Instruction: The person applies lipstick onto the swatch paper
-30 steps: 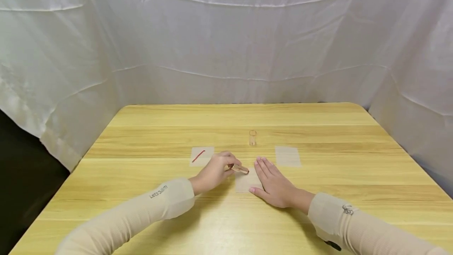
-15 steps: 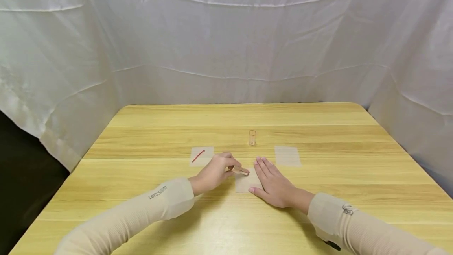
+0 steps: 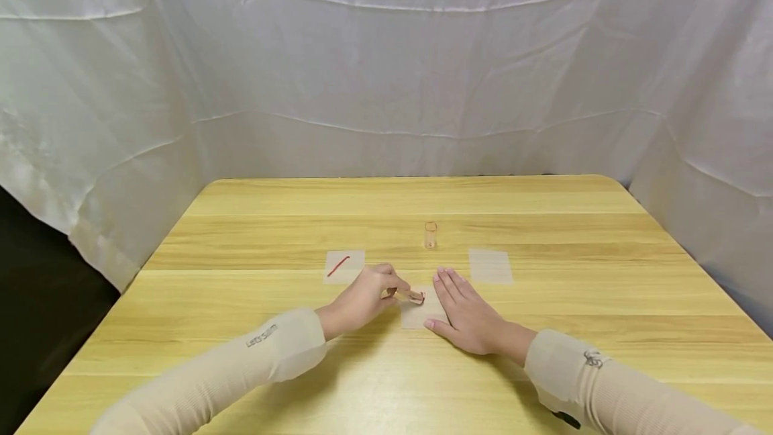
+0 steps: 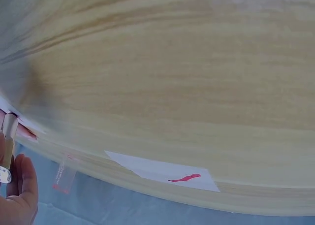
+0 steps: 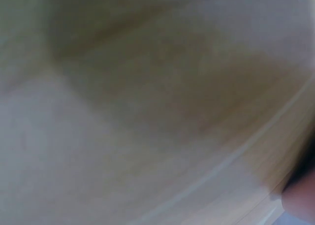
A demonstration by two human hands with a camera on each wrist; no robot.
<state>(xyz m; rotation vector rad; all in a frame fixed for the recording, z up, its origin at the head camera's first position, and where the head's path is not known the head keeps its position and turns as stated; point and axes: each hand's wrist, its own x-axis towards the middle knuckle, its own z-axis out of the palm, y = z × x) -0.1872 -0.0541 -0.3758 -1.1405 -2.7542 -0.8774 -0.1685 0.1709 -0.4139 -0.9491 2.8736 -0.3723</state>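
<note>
My left hand (image 3: 364, 295) pinches a lipstick (image 3: 413, 297) with a shiny gold tube. Its tip is at the middle white paper square (image 3: 417, 318), where a short red mark shows beside it. Flat on that paper's right side rests my right hand (image 3: 472, 322), fingers straight. The left wrist view catches the lipstick (image 4: 9, 129) and part of the left hand (image 4: 22, 190) at its left edge. Only a bit of the right hand (image 5: 301, 199) enters the right wrist view, which is blurred.
A second paper square (image 3: 357, 262), at left, bears a slanted red stroke. An unmarked paper square (image 3: 491, 267) lies at right. Behind the middle paper stands a clear cap (image 3: 431, 236). White curtains (image 3: 386, 66) hang behind and beside the wooden table (image 3: 302, 220).
My left hand has drawn the lipstick slightly toward me over the middle paper, and a short red mark now shows behind the tip. The right hand has stayed put.
</note>
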